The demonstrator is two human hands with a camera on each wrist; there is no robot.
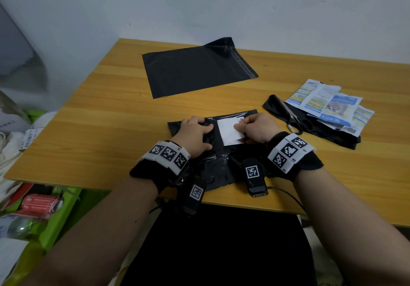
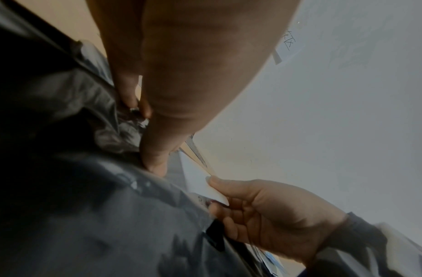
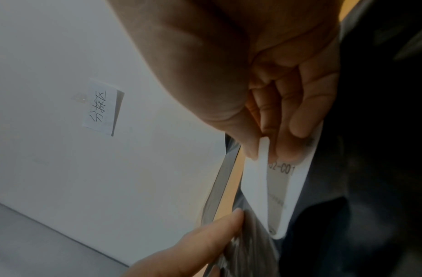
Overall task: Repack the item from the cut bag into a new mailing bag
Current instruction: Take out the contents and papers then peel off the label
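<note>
A black mailing bag (image 1: 221, 163) lies crumpled at the table's near edge, with a white label (image 1: 228, 132) stuck on it. My left hand (image 1: 197, 130) presses the bag down just left of the label, fingers spread on the plastic (image 2: 86, 206). My right hand (image 1: 246, 128) pinches the label's right edge between thumb and fingers and holds it folded back off the bag (image 3: 276, 196). A second, flat black mailing bag (image 1: 195, 72) lies at the far middle of the table. Several blue-and-white sachets (image 1: 332, 106) lie at the right.
Scissors (image 1: 295, 117) rest on another black bag (image 1: 332, 137) under the sachets at the right. Off the table's left edge (image 1: 55, 130) there are a green bin, red cans and bags. A handwritten paper note (image 3: 102, 108) is stuck on the white wall behind.
</note>
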